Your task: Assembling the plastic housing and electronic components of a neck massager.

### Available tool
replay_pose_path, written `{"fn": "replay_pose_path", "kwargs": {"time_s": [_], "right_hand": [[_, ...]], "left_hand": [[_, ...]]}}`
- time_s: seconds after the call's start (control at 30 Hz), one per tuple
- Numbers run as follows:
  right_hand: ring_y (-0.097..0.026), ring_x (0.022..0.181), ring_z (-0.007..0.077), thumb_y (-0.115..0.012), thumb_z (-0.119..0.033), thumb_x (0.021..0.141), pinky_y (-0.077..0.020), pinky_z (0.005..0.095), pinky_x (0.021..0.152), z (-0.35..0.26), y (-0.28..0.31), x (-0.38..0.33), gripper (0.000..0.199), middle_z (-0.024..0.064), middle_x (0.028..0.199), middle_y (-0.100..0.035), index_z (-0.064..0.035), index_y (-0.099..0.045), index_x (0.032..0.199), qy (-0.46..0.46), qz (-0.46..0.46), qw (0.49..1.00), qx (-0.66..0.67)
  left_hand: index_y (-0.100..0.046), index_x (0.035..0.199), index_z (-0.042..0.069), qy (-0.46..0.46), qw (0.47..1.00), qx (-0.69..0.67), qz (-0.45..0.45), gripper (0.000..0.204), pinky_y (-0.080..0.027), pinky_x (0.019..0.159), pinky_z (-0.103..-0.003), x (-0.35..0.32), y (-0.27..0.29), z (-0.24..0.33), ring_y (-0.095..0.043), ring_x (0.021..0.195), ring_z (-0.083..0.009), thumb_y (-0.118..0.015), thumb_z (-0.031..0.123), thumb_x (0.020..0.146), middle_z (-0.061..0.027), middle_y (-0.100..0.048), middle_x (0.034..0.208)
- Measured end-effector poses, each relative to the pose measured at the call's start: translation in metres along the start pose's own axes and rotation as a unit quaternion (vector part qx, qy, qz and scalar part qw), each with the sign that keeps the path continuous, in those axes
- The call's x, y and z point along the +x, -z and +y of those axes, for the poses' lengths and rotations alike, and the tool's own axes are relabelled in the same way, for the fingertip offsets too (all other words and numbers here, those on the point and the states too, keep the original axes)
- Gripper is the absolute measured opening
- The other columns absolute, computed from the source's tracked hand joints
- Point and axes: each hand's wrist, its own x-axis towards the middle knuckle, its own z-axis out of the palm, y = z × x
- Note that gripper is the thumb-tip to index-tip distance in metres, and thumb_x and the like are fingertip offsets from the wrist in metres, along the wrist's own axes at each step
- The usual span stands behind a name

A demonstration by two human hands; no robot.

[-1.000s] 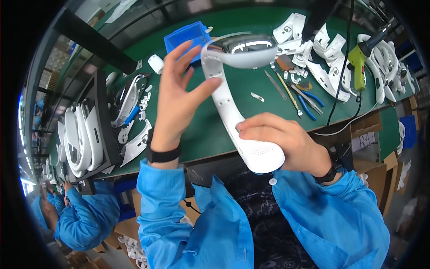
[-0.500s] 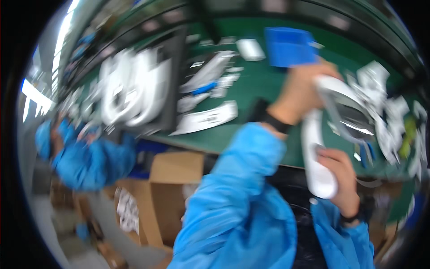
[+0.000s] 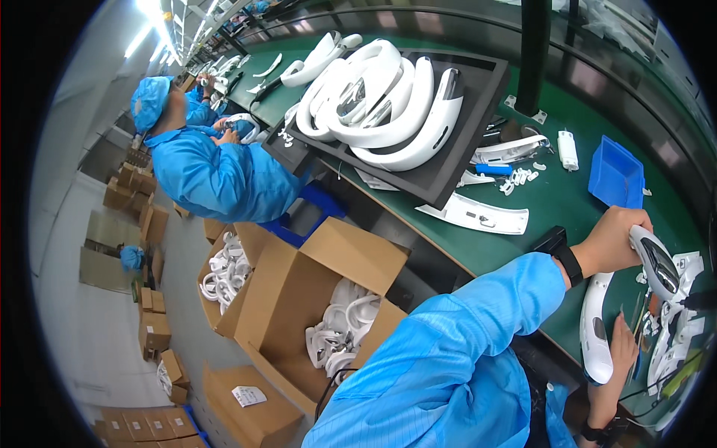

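Note:
My left hand (image 3: 614, 240) is closed round the bend of a white U-shaped device (image 3: 595, 328), hiding part of it. One arm of the device points down toward me, with a small dark oval on its side. Its other end, to the right, bears a glossy dark panel. Beside the lower arm is my right hand (image 3: 621, 351), its visible fingers stretched out. Part of that hand is behind the device, and whether it touches it is hard to tell. A blue bin (image 3: 617, 173) stands just beyond my left hand.
A black tray (image 3: 478, 112) of white U-shaped devices overhangs the green bench's (image 3: 556, 246) near edge. White shell parts (image 3: 676, 321) lie at right, and a curved white panel (image 3: 482, 215) left of my arm. Cardboard boxes (image 3: 280, 313) stand below. A co-worker (image 3: 216, 175) in blue works at left.
The view has swung left, showing more of the co-worker and boxes. My left hand keeps its hold on the device. My right thumb has left the lower arm's face, and the fingers are now straightened.

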Motion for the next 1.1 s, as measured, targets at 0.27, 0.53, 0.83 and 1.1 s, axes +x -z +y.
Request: {"fn": "replay_pose_path", "kwargs": {"time_s": [0.27,0.53,0.83,1.1], "right_hand": [[-0.047,0.131,0.0406,-0.060,-0.014,0.094,-0.0299,0.0491,0.113,0.019,0.001,0.000,0.055,0.0218,0.145,-0.051,0.0025,-0.045,0.145,-0.065,0.026,0.997,0.037],[-0.056,0.113,0.0213,-0.054,-0.005,0.098,-0.0418,0.0308,0.098,0.055,0.056,-0.029,0.037,0.0143,0.133,-0.057,0.0048,-0.055,0.134,-0.157,0.163,0.944,0.240],[-0.062,0.089,0.0178,-0.052,-0.013,0.104,-0.0496,0.0292,0.076,0.099,0.196,-0.030,0.030,0.0235,0.119,-0.066,0.0070,-0.060,0.125,-0.011,0.529,0.807,0.262],[-0.066,0.090,0.0141,-0.062,-0.017,0.100,-0.0515,0.0245,0.074,0.183,0.147,-0.004,0.034,0.0153,0.118,-0.069,0.0011,-0.061,0.129,-0.208,0.428,0.800,0.365]], "left_hand": [[-0.064,0.083,0.003,0.013,1.000,0.012,-0.023,0.027,-0.053,0.066,-0.032,-0.004,0.000,0.005,-0.070,0.072,-0.0226,-0.085,0.000,0.066,-0.0079,-0.070,0.081],[-0.064,0.084,0.003,-0.006,0.996,-0.084,-0.032,0.015,-0.051,0.073,-0.031,-0.007,-0.014,0.008,-0.066,0.079,-0.0205,-0.075,0.000,0.075,-0.0093,-0.066,0.084],[-0.065,0.097,0.003,0.146,0.988,-0.010,-0.039,0.011,-0.054,0.072,-0.029,-0.008,-0.003,0.005,-0.067,0.076,-0.0151,-0.073,0.010,0.093,-0.0060,-0.069,0.083],[-0.066,0.097,0.001,0.190,0.981,-0.009,-0.042,0.011,-0.053,0.073,-0.028,-0.013,-0.009,0.003,-0.067,0.077,-0.0154,-0.072,0.009,0.092,-0.0073,-0.068,0.083]]}}
